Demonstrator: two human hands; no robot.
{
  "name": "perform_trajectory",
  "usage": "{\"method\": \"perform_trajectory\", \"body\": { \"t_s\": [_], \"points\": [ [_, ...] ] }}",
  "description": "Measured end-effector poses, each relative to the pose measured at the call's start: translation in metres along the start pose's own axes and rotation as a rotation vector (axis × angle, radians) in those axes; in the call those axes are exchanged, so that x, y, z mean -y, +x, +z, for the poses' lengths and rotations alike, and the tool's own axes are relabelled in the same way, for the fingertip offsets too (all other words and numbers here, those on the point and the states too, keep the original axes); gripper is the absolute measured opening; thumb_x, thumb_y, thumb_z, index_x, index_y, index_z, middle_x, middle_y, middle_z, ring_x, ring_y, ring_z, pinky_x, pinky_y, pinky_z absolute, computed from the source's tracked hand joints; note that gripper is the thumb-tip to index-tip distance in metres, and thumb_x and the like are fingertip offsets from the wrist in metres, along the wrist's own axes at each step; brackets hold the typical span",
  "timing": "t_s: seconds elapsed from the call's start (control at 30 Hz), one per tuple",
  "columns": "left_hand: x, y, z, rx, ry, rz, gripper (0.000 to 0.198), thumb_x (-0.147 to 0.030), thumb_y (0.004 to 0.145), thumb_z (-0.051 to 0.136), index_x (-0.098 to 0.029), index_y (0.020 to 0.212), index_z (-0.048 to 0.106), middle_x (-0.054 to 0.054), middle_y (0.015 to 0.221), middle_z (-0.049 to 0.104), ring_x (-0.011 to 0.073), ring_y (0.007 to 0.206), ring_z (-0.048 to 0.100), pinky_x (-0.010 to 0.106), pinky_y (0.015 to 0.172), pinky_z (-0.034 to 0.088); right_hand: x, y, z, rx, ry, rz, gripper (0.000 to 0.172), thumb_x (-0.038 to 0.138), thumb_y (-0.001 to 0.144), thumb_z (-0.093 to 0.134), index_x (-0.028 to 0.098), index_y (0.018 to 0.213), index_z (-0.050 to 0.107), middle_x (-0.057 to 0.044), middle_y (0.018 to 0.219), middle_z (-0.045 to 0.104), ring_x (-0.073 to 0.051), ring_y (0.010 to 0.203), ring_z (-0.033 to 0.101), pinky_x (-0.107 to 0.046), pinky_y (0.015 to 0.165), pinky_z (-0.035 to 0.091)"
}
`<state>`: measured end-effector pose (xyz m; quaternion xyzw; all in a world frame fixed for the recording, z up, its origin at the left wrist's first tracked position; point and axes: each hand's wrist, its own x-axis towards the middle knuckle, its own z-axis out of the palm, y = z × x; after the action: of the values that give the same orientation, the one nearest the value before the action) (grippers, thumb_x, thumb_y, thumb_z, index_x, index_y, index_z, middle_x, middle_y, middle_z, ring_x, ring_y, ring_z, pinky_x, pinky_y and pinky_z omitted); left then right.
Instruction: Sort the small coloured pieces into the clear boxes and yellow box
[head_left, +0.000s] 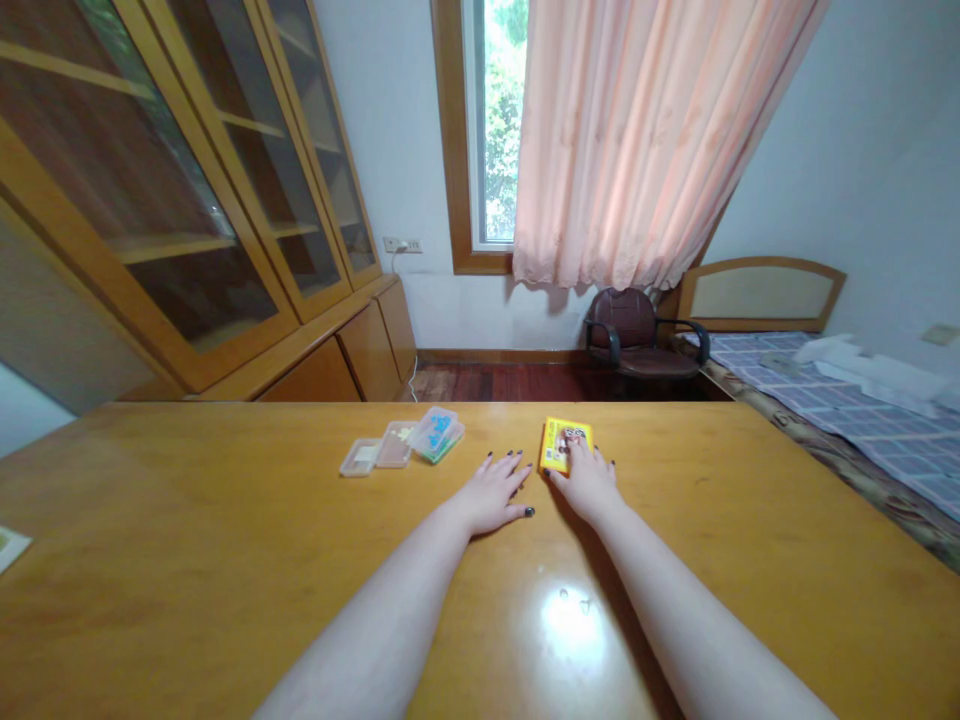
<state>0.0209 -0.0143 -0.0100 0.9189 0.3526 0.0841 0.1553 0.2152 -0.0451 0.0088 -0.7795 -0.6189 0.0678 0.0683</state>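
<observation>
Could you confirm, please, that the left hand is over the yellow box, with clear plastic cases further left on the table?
Not quite: the head view shows the right hand over the yellow box, not the left hand; the clear plastic cases are further left on the table.

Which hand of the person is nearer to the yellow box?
The right hand: it rests on the yellow box. The left hand is apart from it, to the box's left.

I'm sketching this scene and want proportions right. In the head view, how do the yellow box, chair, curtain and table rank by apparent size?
1. Table
2. Curtain
3. Chair
4. Yellow box, partly covered by the right hand
</observation>
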Motion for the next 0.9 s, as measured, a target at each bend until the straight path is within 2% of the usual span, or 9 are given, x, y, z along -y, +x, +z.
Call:
{"method": "perform_trajectory", "body": {
  "t_s": [0.13, 0.23, 0.3, 0.37, 0.47, 0.57, 0.73, 0.9],
  "points": [
    [0.004, 0.007, 0.004, -0.084, -0.025, -0.057, 0.050, -0.037, 0.082, 0.050, -0.024, 0.130, 0.042, 0.009, 0.140, 0.037, 0.0225, 0.130, 0.031, 0.044, 0.108, 0.021, 0.002, 0.018, -0.003, -0.049, 0.021, -0.123, 0.063, 0.053, 0.080, 0.040, 0.018, 0.132, 0.036, -0.011, 0.138, 0.036, -0.030, 0.128, 0.024, -0.052, 0.103, 0.006],
    [0.004, 0.010, 0.003, -0.104, -0.034, -0.066, 0.048, -0.035, 0.083, 0.048, -0.023, 0.129, 0.043, 0.009, 0.137, 0.042, 0.0221, 0.128, 0.035, 0.044, 0.108, 0.022, 0.012, 0.020, -0.004, -0.145, 0.025, -0.070, 0.066, 0.058, 0.078, 0.040, 0.014, 0.128, 0.041, -0.015, 0.128, 0.046, -0.032, 0.122, 0.032, -0.052, 0.103, 0.007],
    [0.002, 0.008, 0.001, -0.079, -0.032, -0.042, 0.051, -0.040, 0.083, 0.047, -0.023, 0.131, 0.040, 0.009, 0.138, 0.039, 0.0229, 0.130, 0.032, 0.045, 0.108, 0.019, 0.020, 0.018, -0.002, -0.177, 0.007, 0.008, 0.067, 0.057, 0.080, 0.038, 0.009, 0.127, 0.042, -0.019, 0.127, 0.046, -0.033, 0.119, 0.035, -0.052, 0.102, 0.008],
    [-0.001, 0.005, -0.001, -0.032, -0.026, -0.007, 0.058, -0.048, 0.082, 0.045, -0.024, 0.134, 0.036, 0.008, 0.141, 0.035, 0.0242, 0.132, 0.027, 0.047, 0.109, 0.016, 0.026, 0.016, 0.001, -0.170, -0.005, 0.043, 0.061, 0.052, 0.084, 0.032, 0.013, 0.129, 0.041, -0.017, 0.131, 0.042, -0.034, 0.120, 0.033, -0.053, 0.101, 0.009],
    [-0.003, 0.001, -0.002, 0.020, -0.007, 0.017, 0.067, -0.056, 0.080, 0.044, -0.024, 0.137, 0.030, 0.009, 0.144, 0.029, 0.0258, 0.134, 0.022, 0.047, 0.109, 0.012, 0.027, 0.017, 0.005, -0.136, -0.023, 0.019, 0.052, 0.049, 0.087, 0.025, 0.025, 0.131, 0.041, -0.009, 0.139, 0.035, -0.034, 0.126, 0.026, -0.055, 0.101, 0.007],
    [-0.003, 0.001, 0.001, 0.021, 0.016, 0.003, 0.068, -0.055, 0.080, 0.044, -0.023, 0.138, 0.028, 0.010, 0.144, 0.028, 0.0264, 0.134, 0.021, 0.047, 0.109, 0.012, 0.024, 0.020, 0.009, -0.163, -0.037, -0.054, 0.052, 0.052, 0.086, 0.026, 0.029, 0.132, 0.038, -0.006, 0.141, 0.033, -0.032, 0.129, 0.021, -0.056, 0.101, 0.002],
    [-0.002, 0.005, 0.005, -0.019, -0.001, -0.050, 0.060, -0.044, 0.082, 0.048, -0.019, 0.134, 0.034, 0.012, 0.141, 0.035, 0.0248, 0.131, 0.028, 0.045, 0.109, 0.016, 0.027, 0.023, 0.017, -0.197, -0.029, -0.045, 0.072, 0.062, 0.078, 0.037, 0.019, 0.135, 0.033, -0.013, 0.141, 0.032, -0.036, 0.129, 0.021, -0.057, 0.101, -0.003],
    [-0.001, 0.007, 0.002, -0.097, -0.109, -0.093, 0.055, -0.034, 0.079, 0.055, -0.017, 0.129, 0.040, 0.011, 0.137, 0.040, 0.0238, 0.127, 0.036, 0.042, 0.109, 0.022, 0.032, 0.021, 0.016, -0.218, 0.034, -0.088, 0.065, 0.052, 0.079, 0.042, 0.014, 0.131, 0.039, -0.017, 0.139, 0.033, -0.034, 0.128, 0.024, -0.052, 0.102, 0.007]
  ]
}}
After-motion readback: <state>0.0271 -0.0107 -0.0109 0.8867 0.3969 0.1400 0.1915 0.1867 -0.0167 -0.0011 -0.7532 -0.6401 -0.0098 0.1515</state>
